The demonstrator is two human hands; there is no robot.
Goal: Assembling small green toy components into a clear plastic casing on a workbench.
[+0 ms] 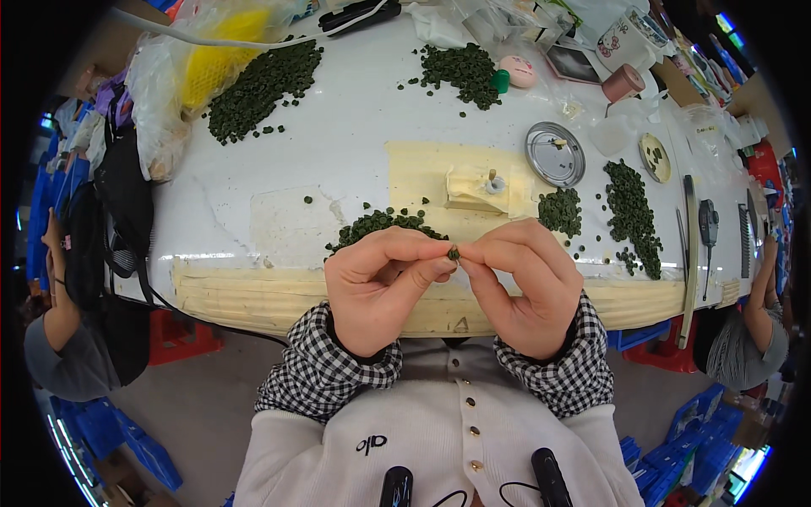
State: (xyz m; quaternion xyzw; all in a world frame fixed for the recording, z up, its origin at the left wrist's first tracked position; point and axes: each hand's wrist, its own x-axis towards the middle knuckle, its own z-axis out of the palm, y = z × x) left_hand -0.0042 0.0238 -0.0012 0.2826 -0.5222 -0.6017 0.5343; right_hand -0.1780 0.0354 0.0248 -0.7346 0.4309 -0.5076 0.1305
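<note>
My left hand and my right hand meet above the table's near edge. Between their fingertips they pinch one small dark green piece, too small to tell its exact kind. A heap of like dark green pieces lies just beyond my left hand, partly hidden by it. Past my right hand stands a block wrapped in cream tape, with a small peg-like bit on top. A smaller green pile sits to the right of that block.
More green piles lie at the far left, far middle and right. A round metal lid, a long strip and a screwdriver-like tool rest on the right. Black bags hang left. Other people sit at both sides.
</note>
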